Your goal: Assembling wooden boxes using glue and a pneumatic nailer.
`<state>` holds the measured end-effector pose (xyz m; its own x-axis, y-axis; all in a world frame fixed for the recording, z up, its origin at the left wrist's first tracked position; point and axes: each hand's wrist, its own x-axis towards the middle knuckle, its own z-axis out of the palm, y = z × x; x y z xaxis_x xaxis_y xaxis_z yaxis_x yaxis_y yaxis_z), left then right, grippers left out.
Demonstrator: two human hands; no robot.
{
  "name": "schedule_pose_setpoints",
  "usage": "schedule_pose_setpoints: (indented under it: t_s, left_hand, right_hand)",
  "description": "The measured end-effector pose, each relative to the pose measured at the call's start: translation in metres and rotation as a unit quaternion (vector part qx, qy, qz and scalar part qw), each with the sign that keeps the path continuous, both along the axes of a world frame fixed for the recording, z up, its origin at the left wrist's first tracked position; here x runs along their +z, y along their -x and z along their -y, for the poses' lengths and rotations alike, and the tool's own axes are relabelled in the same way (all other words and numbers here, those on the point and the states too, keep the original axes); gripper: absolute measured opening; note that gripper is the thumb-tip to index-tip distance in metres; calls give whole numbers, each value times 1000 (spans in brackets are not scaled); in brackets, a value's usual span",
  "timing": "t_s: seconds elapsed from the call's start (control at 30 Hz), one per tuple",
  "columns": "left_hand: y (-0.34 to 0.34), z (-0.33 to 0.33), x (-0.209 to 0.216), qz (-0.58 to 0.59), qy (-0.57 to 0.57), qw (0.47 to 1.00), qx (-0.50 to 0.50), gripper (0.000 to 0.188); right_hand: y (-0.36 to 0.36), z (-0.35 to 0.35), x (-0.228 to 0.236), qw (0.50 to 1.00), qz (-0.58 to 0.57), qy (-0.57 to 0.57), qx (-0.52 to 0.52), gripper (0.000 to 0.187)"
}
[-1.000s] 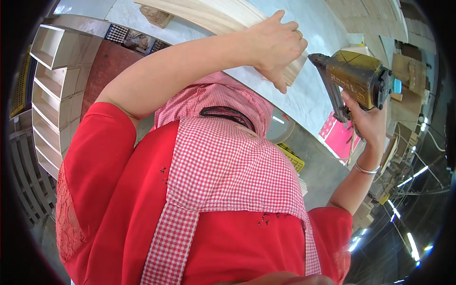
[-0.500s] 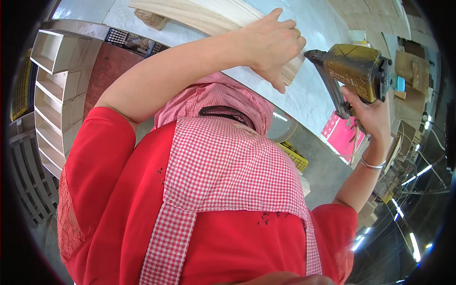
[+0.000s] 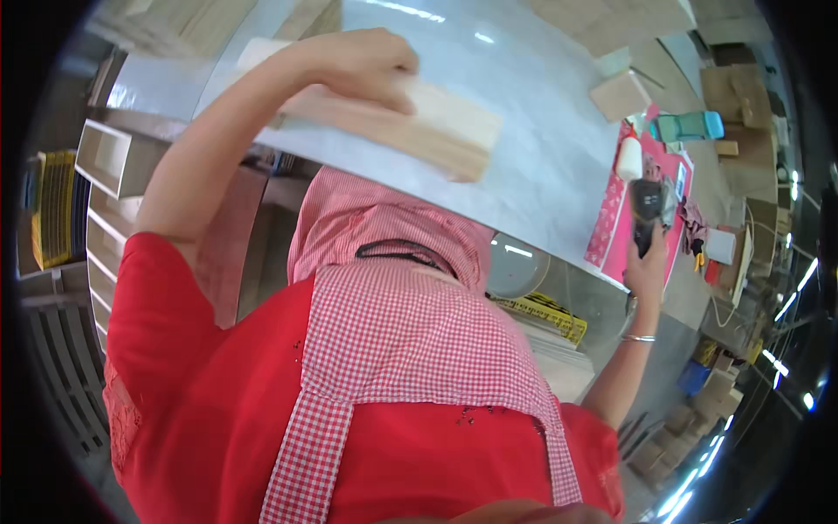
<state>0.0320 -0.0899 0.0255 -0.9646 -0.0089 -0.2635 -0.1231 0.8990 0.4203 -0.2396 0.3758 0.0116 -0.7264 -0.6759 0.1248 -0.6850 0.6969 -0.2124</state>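
A pale wooden piece [image 3: 454, 122], blurred, is being gripped by the curled left hand [image 3: 371, 70] along the near side of the table [image 3: 541, 113], left of a dark nail gun [image 3: 648, 201] that is being clamped in the closed right hand [image 3: 646, 260] by a pink sheet [image 3: 616, 244].

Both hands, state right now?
Left hand: curled over the pale wooden piece; too blurred to tell grip.
Right hand: closed, holding the nail gun.

Pale tabletop [image 3: 541, 166]; pink sheet [image 3: 617, 234], board [image 3: 421, 128] (seemingly) atop.
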Motion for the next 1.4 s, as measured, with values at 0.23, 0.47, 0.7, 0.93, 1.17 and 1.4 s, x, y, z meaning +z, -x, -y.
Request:
schedule_pose_setpoints:
  t_s: [0.23, 0.47, 0.7, 0.93, 1.17, 1.4]
  left_hand:
    - [16, 11, 69, -180, -100, 962, 177, 26]
    - [2, -33, 44, -302, -467, 739, 380, 31]
    - [-22, -103, -55, -215, -623, 554, 508, 25]
    - [-53, -119, -74, -228, -624, 495, 560, 21]
    - [-68, -118, -76, -152, -661, 466, 568, 21]
    - [-75, -139, -86, 39, -660, 620, 423, 21]
  right_hand:
    - [13, -55, -86, 955, -85, -155, -239, 65]
    - [4, -19, -74, 953, -124, -76, -265, 67]
    - [69, 130, -94, 946, -111, 250, -172, 86]
    - [91, 244, -92, 908, -65, 186, -369, 106]
    - [105, 236, -104, 903, -50, 237, -355, 108]
    - [78, 170, -93, 743, 236, 623, -61, 96]
